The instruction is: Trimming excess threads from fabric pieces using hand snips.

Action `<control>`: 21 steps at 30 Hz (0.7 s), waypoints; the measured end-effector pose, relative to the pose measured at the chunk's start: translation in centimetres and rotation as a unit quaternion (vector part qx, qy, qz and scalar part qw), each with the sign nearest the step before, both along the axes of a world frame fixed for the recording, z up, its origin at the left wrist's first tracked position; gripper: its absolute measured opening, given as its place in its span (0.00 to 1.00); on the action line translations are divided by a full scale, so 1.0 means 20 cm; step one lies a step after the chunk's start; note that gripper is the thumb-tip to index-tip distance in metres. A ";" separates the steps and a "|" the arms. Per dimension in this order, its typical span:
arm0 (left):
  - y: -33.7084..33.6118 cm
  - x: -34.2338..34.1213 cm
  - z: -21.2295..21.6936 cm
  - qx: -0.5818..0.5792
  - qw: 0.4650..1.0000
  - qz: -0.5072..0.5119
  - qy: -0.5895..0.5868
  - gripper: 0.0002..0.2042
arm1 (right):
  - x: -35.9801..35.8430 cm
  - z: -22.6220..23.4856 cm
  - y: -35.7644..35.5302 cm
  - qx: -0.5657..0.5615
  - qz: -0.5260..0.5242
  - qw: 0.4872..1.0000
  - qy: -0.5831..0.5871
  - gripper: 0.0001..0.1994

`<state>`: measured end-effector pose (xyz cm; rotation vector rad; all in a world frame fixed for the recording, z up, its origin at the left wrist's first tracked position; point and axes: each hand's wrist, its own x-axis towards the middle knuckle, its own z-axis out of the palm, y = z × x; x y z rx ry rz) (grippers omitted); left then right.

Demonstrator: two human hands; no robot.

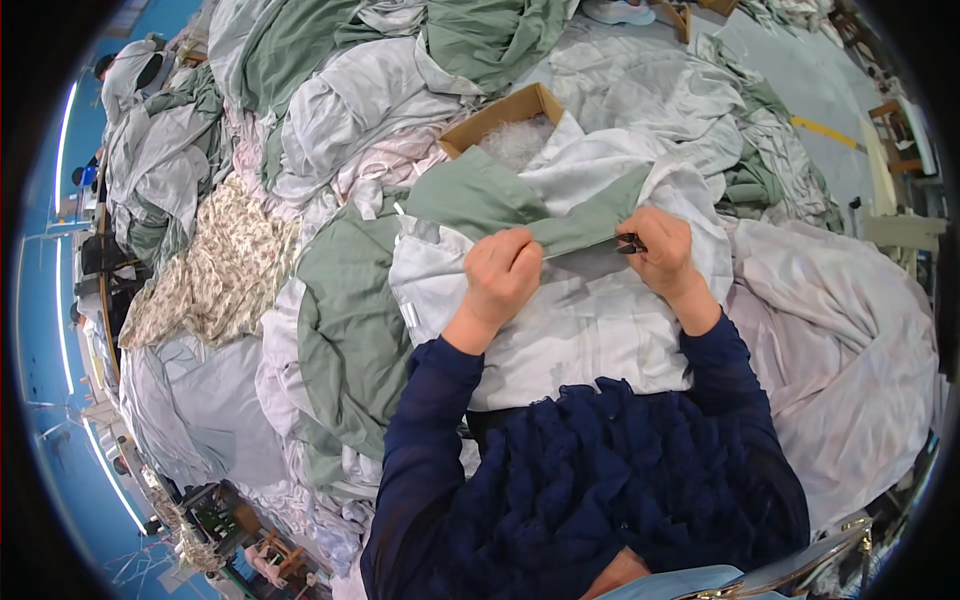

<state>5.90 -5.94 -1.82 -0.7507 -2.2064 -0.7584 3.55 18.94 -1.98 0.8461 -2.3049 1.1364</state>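
Observation:
My left hand (503,275) is closed on the edge of a sage-green and white cloth (590,222) spread across my lap. At the other end of the stretched edge, my right hand (660,252) is closed too, with a small dark tool (628,243) that looks like thread snips between its fingers. The green edge runs taut between both hands. The cloth's white side (590,335) lies over my lap, with a small white label on its left part. What the right fingers pinch beneath the tool is partly hidden.
Beyond the cloth stands an open cardboard box (463,137) holding a tangle of pale thread scraps (515,143). Heaped green and white cloth surrounds me, with a floral cloth (215,265) at left and a pale pinkish pile (830,350) at right. Grey floor shows at the upper right.

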 end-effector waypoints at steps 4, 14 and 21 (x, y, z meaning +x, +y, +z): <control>0.06 0.12 0.14 -0.038 0.998 0.024 -0.042 0.10 | 0.04 -0.02 0.02 0.015 -0.008 1.000 -0.011 0.13; 0.41 0.12 0.00 0.660 0.387 -0.133 -0.630 0.15 | 0.11 0.00 0.00 -0.034 -0.036 0.996 -0.077 0.13; 0.42 0.07 -0.13 0.712 0.344 -0.083 -0.607 0.14 | 0.13 0.06 0.02 -0.077 -0.080 0.979 -0.172 0.10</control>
